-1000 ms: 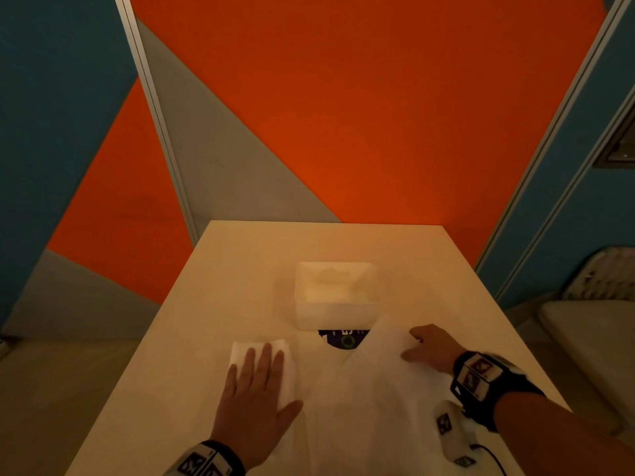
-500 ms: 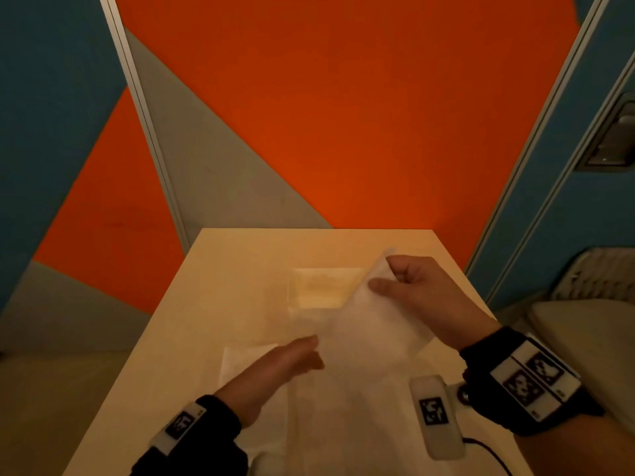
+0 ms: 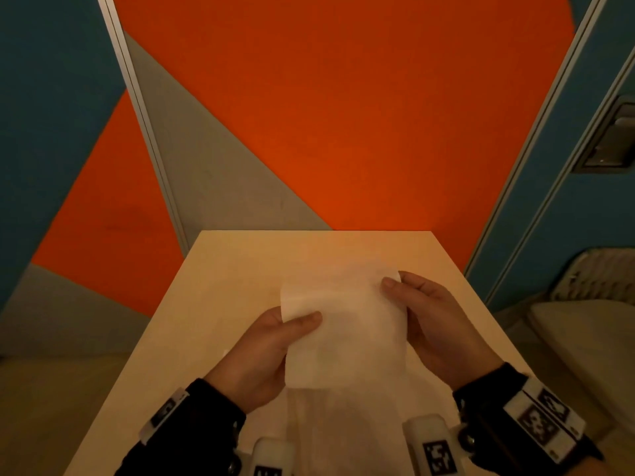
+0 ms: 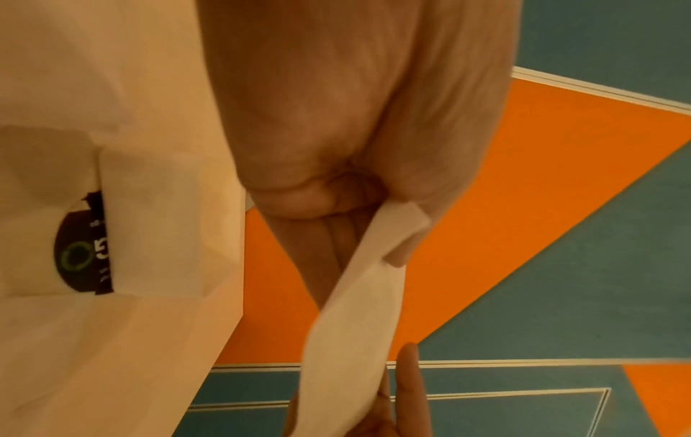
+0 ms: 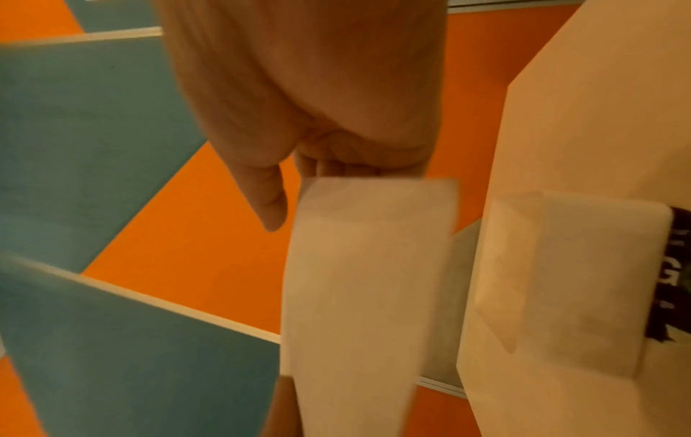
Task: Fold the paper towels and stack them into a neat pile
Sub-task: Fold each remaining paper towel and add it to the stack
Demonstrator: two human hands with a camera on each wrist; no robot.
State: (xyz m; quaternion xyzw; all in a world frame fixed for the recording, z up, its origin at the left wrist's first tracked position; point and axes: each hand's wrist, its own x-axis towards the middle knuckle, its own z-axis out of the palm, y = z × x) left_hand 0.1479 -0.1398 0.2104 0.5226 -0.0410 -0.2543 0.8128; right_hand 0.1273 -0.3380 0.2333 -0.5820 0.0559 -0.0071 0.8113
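A white paper towel (image 3: 343,331) is held up above the pale table (image 3: 240,269), its lower part hanging toward me. My left hand (image 3: 299,324) pinches its upper left corner between thumb and fingers. My right hand (image 3: 395,283) pinches the upper right corner. The left wrist view shows the towel (image 4: 355,310) edge-on under my thumb. In the right wrist view the towel (image 5: 366,281) hangs from my curled fingers. A pack of paper towels (image 4: 160,224) with a dark label lies on the table; the pack (image 5: 561,281) also appears in the right wrist view. The held sheet hides it in the head view.
The table's far edge meets an orange, grey and teal wall (image 3: 343,132). A pale chair (image 3: 584,338) stands to the right of the table. White tagged devices (image 3: 433,444) sit at the near edge by my wrists.
My left hand left the folded towel it was pressing flat and took a corner of the sheet. My right hand lifted that sheet off the table; both hands now hold it up.
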